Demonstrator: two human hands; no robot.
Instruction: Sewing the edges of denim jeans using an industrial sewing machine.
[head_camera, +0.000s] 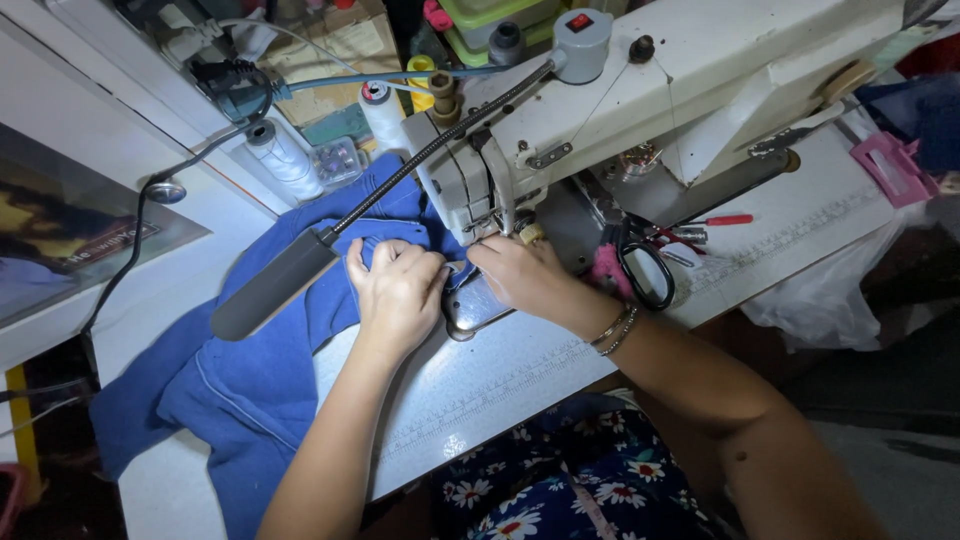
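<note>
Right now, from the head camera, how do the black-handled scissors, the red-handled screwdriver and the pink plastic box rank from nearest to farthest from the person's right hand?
From the right hand, at the needle area:
1. Black-handled scissors, just beside the wrist on the white table.
2. Red-handled screwdriver, farther along, beyond the scissors.
3. Pink plastic box, far off at the table's end.
</note>
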